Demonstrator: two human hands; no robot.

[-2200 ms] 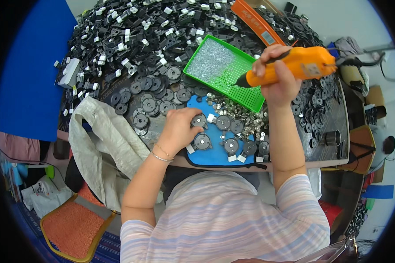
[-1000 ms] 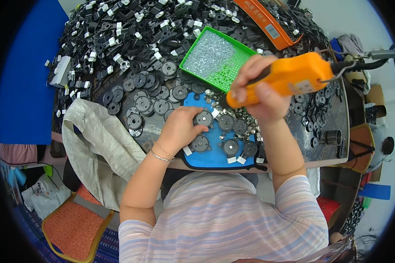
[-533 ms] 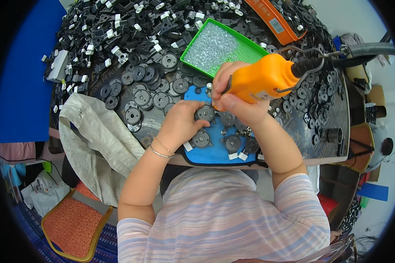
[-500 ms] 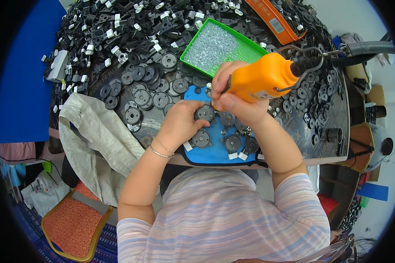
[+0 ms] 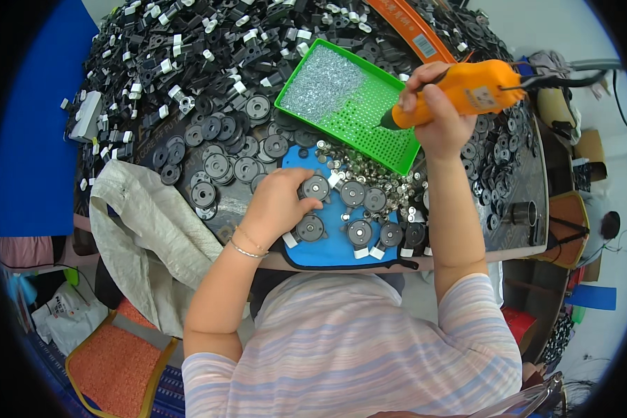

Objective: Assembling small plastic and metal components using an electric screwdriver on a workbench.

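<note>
My left hand [image 5: 280,200] rests on the blue mat, its thumb and fingers closed round the edge of a dark round disc part [image 5: 315,187]. In my right hand [image 5: 444,118] is an orange electric screwdriver [image 5: 475,89], with fingers wrapped round its body. The driver's dark tip is over the perforated green tray [image 5: 397,161], whose far left end holds a heap of small silver screws [image 5: 324,80]. Several similar disc parts with white tabs, among them one disc [image 5: 359,234], lie along the blue mat [image 5: 327,252]. Small metal caps [image 5: 390,187] are scattered beside the tray.
A big pile of black and white parts [image 5: 209,49] covers the far left of the table. More loose discs [image 5: 216,166] lie left of the mat. An orange tray [image 5: 411,31] is at the back, a metal cup [image 5: 524,213] at right, a grey cloth [image 5: 143,237] over the front edge.
My right hand has carried the electric screwdriver right and away from the disc to over the green tray, uncovering the metal caps. My left hand keeps hold of the disc.
</note>
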